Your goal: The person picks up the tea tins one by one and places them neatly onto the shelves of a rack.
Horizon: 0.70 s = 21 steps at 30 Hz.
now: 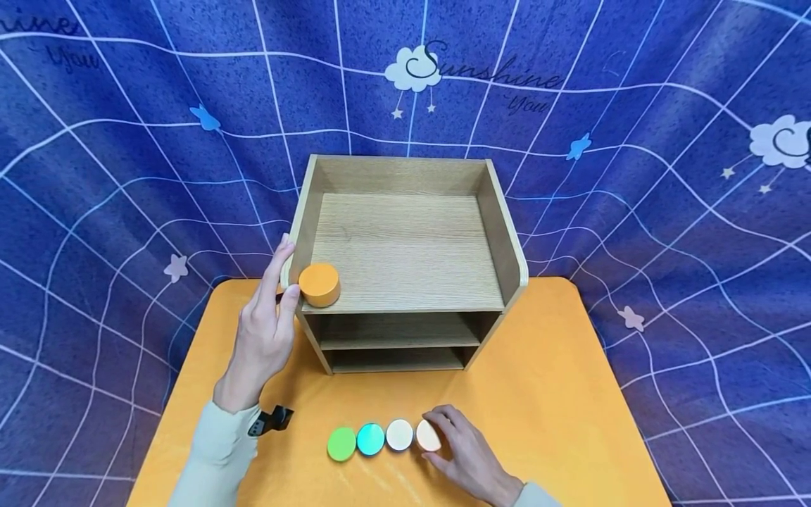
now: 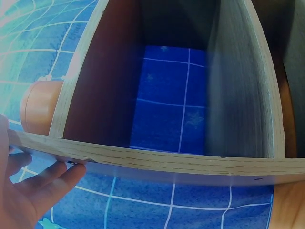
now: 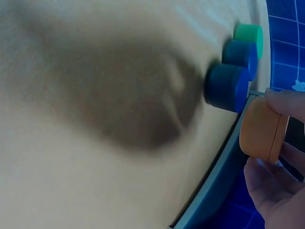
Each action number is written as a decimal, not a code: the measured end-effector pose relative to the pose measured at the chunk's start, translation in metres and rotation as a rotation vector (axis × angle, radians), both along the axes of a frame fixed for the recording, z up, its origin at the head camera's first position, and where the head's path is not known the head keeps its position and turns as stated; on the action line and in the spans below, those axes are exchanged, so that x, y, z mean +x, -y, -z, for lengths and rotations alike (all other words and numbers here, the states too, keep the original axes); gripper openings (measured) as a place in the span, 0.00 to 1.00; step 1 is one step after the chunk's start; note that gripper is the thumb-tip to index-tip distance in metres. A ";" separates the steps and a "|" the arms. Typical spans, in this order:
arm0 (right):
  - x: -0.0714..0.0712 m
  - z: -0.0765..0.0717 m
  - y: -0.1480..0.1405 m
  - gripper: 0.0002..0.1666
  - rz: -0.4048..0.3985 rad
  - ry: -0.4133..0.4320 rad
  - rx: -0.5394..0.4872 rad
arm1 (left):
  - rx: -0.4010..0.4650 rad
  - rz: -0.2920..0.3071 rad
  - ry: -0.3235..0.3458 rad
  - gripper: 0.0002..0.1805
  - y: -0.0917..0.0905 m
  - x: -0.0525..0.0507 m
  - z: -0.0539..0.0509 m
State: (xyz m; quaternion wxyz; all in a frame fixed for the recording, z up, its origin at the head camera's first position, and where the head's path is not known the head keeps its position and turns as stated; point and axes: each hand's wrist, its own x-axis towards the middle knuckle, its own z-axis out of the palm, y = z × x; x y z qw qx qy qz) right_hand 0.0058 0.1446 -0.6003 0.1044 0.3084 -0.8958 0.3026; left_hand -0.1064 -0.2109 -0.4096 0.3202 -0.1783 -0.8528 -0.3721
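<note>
My left hand point(image 1: 262, 334) rests against the left side panel of a small wooden shelf point(image 1: 405, 253). Its fingers point(image 2: 55, 183) lie extended along the panel's outer face, the thumb near the front edge. Just inside that panel, an orange round tub point(image 1: 319, 284) stands on the top board, apart from any grip. My right hand point(image 1: 467, 456) pinches another orange tub point(image 3: 261, 129) between thumb and fingers; its top looks pale in the head view. Left of it, in a row, are a white-topped, blue-sided tub point(image 1: 400, 435), a blue tub point(image 1: 370, 439) and a green tub point(image 1: 341, 444).
The shelf stands on an orange-covered table point(image 1: 538, 373), with two lower compartments point(image 1: 399, 331) facing forward. Behind and around hangs a blue patterned cloth point(image 1: 405, 84). A black strap device point(image 1: 271, 421) sits at the left wrist.
</note>
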 end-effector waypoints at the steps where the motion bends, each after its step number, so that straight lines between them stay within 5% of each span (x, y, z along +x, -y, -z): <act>1: 0.000 -0.002 0.000 0.40 -0.001 0.003 -0.001 | -0.001 -0.001 0.001 0.32 0.000 0.000 0.000; 21: -0.006 -0.035 0.001 0.42 0.006 -0.072 -0.033 | -0.001 0.003 -0.019 0.31 0.000 0.000 0.000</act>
